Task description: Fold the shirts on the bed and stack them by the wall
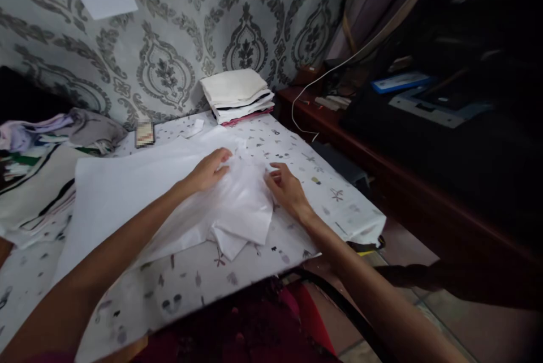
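Spread over the printed cover [292, 156] of the desk [384, 223]: a thin white cloth [127, 188], fairly flat on the left, bunched and layered on the right, with a pointed flap hanging out at the near side of the bunch. Above the bunched part, the left hand [211, 169], palm down, thumb and fingers loosely parted. At the right edge of the bunch, the right hand [286, 188], fingers bent inward; impossible to tell from this view whether pinching cloth or merely touching.

Probably light and limp, with little stiffness to hold a shape; likely to crease easily and perhaps to slide a little on the cover. Hardly fragile, judging by the look, though too blurred for certainty about the weave. Best taken by the outer corners or a doubled edge, rather than by the loose middle of the bunch.

To the right of the cloth, a strip of printed cover, running out to the desk's right edge. At the near side, only a narrow margin before the drop. At the far side, close by, a small blurred-out item [145, 133] and a folded stack [237, 94]; at the left, near the flat end, heaped clothes [42, 182]. Beyond the right edge, dark wooden furniture [399, 188] and a thin white cable [292, 108].
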A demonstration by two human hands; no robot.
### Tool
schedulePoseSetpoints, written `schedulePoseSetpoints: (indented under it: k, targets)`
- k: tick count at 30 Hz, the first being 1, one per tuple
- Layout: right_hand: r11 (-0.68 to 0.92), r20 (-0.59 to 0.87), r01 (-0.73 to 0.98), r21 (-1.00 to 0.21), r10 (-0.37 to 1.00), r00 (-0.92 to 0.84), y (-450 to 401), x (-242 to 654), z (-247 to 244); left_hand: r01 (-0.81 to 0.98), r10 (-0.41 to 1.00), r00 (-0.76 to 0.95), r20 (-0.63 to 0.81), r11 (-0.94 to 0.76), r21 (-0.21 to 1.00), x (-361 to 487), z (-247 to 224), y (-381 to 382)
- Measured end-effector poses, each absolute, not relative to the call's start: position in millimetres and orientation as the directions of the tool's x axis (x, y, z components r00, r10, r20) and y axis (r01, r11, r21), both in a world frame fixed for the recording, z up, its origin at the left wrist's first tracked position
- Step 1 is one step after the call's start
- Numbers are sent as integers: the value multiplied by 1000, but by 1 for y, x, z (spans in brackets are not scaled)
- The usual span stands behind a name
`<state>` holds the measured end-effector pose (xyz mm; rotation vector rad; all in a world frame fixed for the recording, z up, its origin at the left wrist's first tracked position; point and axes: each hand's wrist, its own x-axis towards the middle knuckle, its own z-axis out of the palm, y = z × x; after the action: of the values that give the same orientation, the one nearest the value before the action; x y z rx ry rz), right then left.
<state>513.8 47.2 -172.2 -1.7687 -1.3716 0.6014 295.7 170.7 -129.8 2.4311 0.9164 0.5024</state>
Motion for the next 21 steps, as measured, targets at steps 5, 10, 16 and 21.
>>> schedulePoseSetpoints:
  k: [5, 10, 16, 21]
  targets:
    - [-21, 60, 323, -946, 969, 238, -25, 491, -182, 375, 496, 848, 188, -812, 447, 240, -117, 50]
    - [-40, 35, 405, -913, 984, 175, -53, 463, -180, 436, 445, 893, 61, -891, 125, 237, -141, -5]
    - [89, 174, 533, -842, 978, 111, -55, 454, -176, 494, 542, 826, 157, -829, 263, 244, -139, -5]
    - [54, 91, 423, -904, 994, 67, -60, 455, -172, 405, 662, 747, 60, -526, 748, 227, -116, -3]
